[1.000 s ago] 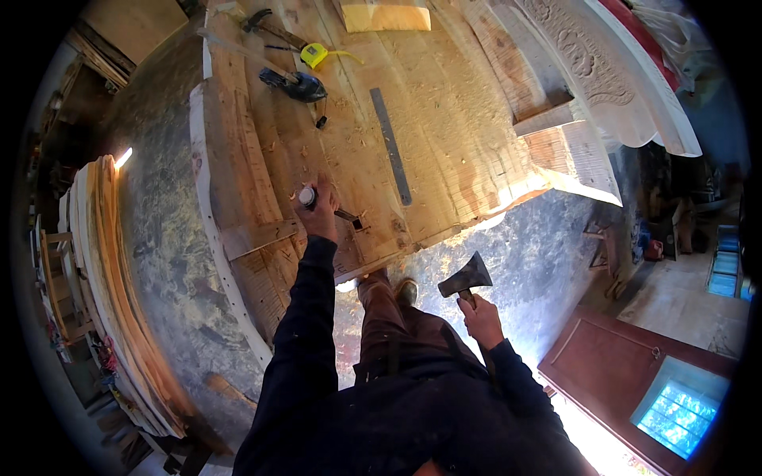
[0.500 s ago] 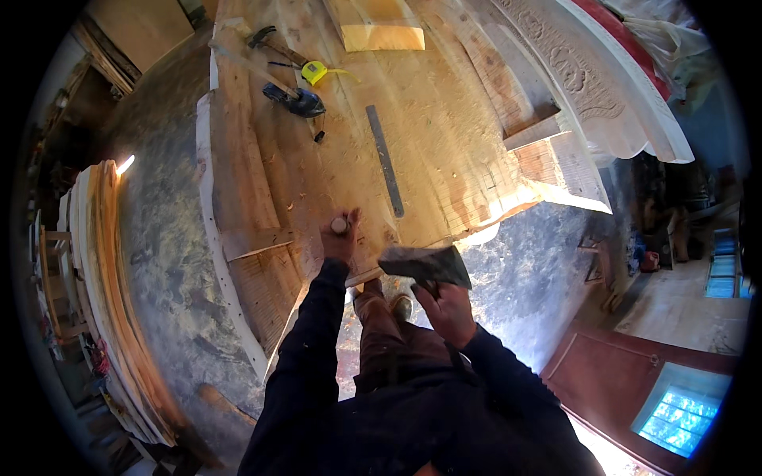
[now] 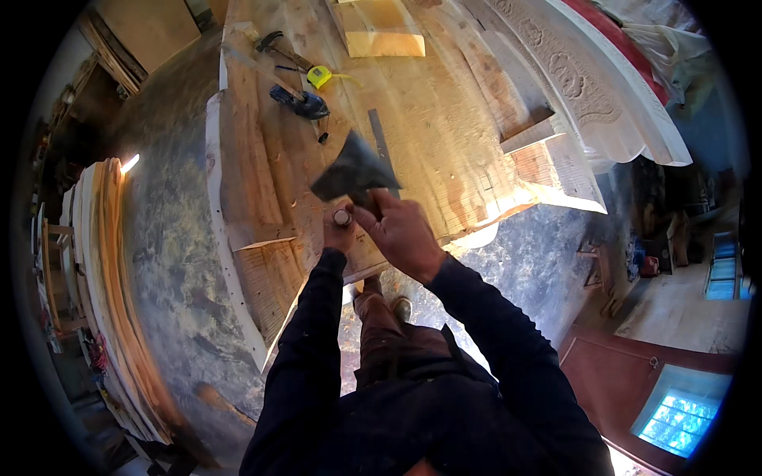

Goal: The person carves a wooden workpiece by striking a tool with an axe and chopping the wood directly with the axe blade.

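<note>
My left hand (image 3: 336, 236) is closed around an upright tool, likely a chisel (image 3: 341, 216), at the near edge of the wooden workbench (image 3: 444, 151). Only the pale round butt of its handle shows; the lower end is hidden. In my right hand (image 3: 406, 238) is a hatchet (image 3: 355, 168), gripped with its broad dark head over the bench, just beyond the left hand. The two hands are close together; whether the hatchet touches the handle I cannot tell. Beyond the hatchet lies a flat metal strip (image 3: 376, 125), partly covered by its head.
At the bench's far left lie a hammer (image 3: 287, 52), a yellow tape measure (image 3: 319, 76) and a dark-headed tool with a wooden handle (image 3: 300, 103). A wood block (image 3: 386, 44) sits farther back. A carved board (image 3: 571, 79) stands right, stacked planks (image 3: 111, 301) left.
My right hand has swung up and left with the hatchet, from beyond the bench's near edge to over the bench beside my left hand. My left hand keeps its grip.
</note>
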Motion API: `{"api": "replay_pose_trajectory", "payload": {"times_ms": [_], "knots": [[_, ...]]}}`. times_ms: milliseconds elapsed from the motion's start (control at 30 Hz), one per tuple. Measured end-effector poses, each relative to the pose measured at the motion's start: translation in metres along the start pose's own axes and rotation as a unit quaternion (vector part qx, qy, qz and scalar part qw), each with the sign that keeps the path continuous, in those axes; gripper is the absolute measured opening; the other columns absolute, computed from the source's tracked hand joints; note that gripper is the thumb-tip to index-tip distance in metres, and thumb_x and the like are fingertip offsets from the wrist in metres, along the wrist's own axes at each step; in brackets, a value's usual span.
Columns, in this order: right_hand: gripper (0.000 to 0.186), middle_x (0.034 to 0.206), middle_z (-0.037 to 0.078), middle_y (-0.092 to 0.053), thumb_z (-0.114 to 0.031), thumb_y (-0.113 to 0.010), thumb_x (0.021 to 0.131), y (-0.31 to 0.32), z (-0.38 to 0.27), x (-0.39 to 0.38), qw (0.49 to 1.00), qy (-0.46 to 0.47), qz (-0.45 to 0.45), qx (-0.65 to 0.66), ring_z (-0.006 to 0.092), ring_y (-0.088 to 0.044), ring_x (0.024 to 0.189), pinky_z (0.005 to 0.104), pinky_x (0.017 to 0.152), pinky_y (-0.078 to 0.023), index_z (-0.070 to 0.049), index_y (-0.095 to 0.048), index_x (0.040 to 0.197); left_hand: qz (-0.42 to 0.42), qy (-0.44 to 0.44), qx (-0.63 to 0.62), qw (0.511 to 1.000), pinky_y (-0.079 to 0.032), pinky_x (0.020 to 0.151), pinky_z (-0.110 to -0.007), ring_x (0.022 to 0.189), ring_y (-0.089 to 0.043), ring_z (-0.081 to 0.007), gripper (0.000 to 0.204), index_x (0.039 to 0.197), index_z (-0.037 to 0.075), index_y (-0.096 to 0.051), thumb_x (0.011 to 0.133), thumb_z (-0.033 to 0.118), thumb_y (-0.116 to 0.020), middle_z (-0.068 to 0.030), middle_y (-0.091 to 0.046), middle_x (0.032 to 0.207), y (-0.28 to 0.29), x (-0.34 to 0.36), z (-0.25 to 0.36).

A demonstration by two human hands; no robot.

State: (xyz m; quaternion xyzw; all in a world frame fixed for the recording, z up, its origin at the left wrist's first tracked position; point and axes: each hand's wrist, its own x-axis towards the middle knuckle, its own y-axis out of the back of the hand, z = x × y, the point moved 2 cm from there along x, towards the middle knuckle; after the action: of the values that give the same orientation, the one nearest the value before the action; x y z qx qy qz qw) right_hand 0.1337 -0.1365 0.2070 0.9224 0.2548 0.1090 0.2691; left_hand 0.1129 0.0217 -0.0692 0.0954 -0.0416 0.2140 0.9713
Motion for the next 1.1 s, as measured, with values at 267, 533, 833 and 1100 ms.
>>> {"api": "replay_pose_trajectory", "payload": {"times_ms": [267, 533, 833, 1100], "knots": [[0.030, 0.082, 0.021, -0.069, -0.033, -0.063, 0.097, -0.032, 0.065, -0.024, 0.987, -0.017, -0.102, -0.125, 0.0406, -0.068, 0.078, 0.0448, 0.067, -0.052, -0.003, -0.068, 0.102, -0.051, 0.021, 0.003, 0.998, -0.053, 0.074, -0.033, 0.086, -0.069, -0.0182, 0.019, 0.102, 0.002, -0.069, 0.083, 0.005, -0.070, -0.0081, -0.074, 0.092, 0.002, -0.009, 0.019], [0.034, 0.079, 0.024, -0.066, -0.033, -0.061, 0.098, -0.005, 0.130, -0.106, 0.985, -0.160, 0.022, -0.064, 0.0442, -0.065, 0.075, 0.0501, 0.064, -0.050, 0.000, -0.065, 0.105, 0.097, 0.191, -0.253, 0.943, -0.047, 0.059, -0.033, 0.061, -0.059, -0.0190, 0.022, 0.080, 0.009, -0.062, 0.085, 0.023, -0.078, -0.0049, -0.062, 0.070, -0.017, -0.009, -0.008], [0.039, 0.063, 0.019, -0.063, -0.037, -0.061, 0.096, 0.036, 0.206, -0.226, 0.912, -0.401, 0.058, -0.066, 0.0332, -0.066, 0.057, 0.0434, 0.056, -0.051, 0.001, -0.063, 0.093, -0.012, 0.434, -0.193, 0.880, -0.022, 0.040, -0.028, 0.041, -0.030, -0.0085, 0.045, 0.066, 0.019, -0.042, 0.092, 0.037, -0.074, 0.0058, -0.033, 0.054, 0.002, 0.109, 0.030], [0.038, 0.054, 0.006, -0.055, -0.036, -0.061, 0.098, 0.021, 0.231, -0.289, 0.885, -0.461, 0.055, -0.013, 0.0162, -0.056, 0.041, 0.0333, 0.042, -0.045, -0.002, -0.059, 0.082, -0.026, 0.315, -0.222, 0.922, -0.023, 0.042, -0.027, 0.042, -0.025, -0.0065, 0.042, 0.070, 0.020, -0.041, 0.097, 0.037, -0.069, 0.0071, -0.030, 0.056, 0.026, 0.113, 0.117]]}}
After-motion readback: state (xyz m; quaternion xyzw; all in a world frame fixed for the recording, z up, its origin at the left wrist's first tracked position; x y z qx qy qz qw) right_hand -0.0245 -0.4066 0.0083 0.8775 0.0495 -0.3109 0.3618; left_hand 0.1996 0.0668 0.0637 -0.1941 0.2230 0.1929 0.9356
